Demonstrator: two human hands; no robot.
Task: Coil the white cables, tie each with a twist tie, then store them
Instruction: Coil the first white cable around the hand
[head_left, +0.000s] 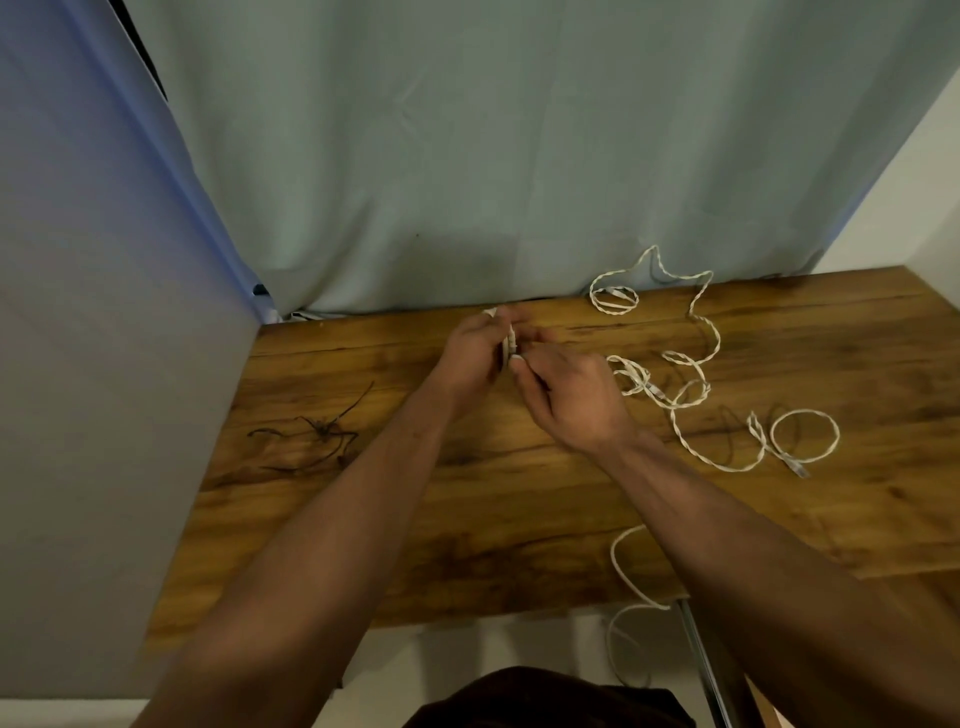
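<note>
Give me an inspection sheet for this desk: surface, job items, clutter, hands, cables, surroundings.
Surface: wooden table, dark-grained.
Job's things: small white coil held at centre; dark twist ties lying to the left.
Clutter: nothing seen.
Hands: left hand grips the white coil; right hand pinches its near edge.
Cables: loose white cables sprawl on the right; a trailing cable hangs over the front edge.
Surroundings: pale curtain behind, grey panel on the left.
</note>
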